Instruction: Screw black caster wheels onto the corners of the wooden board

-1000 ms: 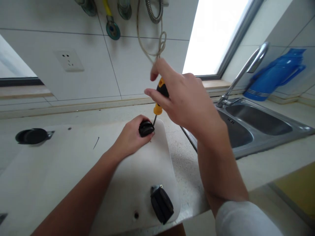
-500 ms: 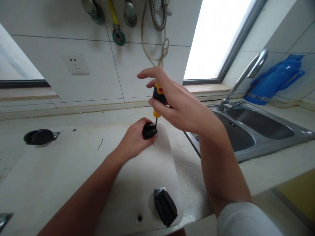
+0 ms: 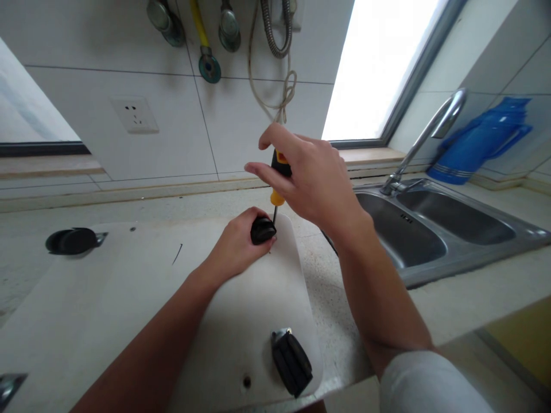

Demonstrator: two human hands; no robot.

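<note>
My left hand (image 3: 235,244) is closed around a black caster wheel (image 3: 263,230) near the far right corner of a white board (image 3: 258,321). In my right hand (image 3: 314,172) is a screwdriver (image 3: 278,198) with a yellow and black handle. It stands nearly upright, its shank going down just behind the wheel; the tip is hidden. The thumb and index finger are partly off the handle, and the palm lies over it. Another black caster wheel (image 3: 291,362) sits at the board's near right corner, and a third caster (image 3: 72,241) at the far left.
A thin dark screw or nail (image 3: 177,254) lies on the board, which has a dark hole (image 3: 247,381) near its front edge. To the right are a steel double sink (image 3: 456,221), a faucet (image 3: 426,137) and a blue jug (image 3: 482,140). Pipe fittings (image 3: 209,66) and a socket (image 3: 134,115) are on the tiled wall.
My right hand has turned around the screwdriver handle, its wrist swinging left and its index finger curling in. My left hand stays on the caster wheel. The view has shifted slightly.
</note>
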